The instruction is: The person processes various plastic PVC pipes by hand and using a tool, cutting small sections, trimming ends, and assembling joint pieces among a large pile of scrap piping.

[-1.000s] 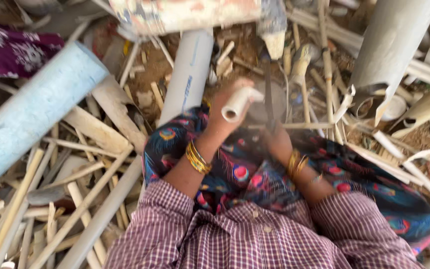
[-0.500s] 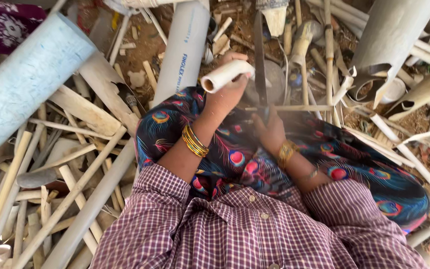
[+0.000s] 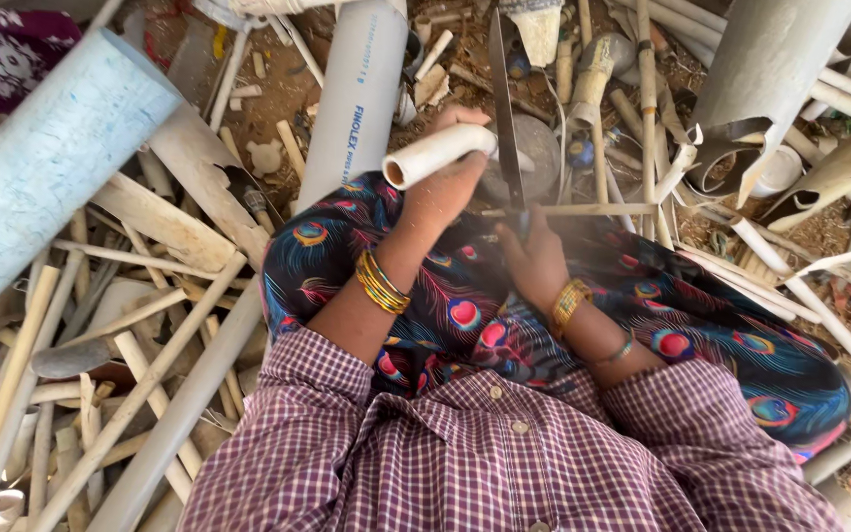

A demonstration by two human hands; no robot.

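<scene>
Raised pipe piece (image 3: 437, 154) meets blade (image 3: 504, 108).

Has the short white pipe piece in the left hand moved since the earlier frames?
Yes. The short white pipe piece in the left hand rose from lap level toward the large grey pipe.

hands: 2 | long blade (image 3: 504, 108): 1 | short white pipe piece (image 3: 437, 155): 1 | scrap pipes: many
</scene>
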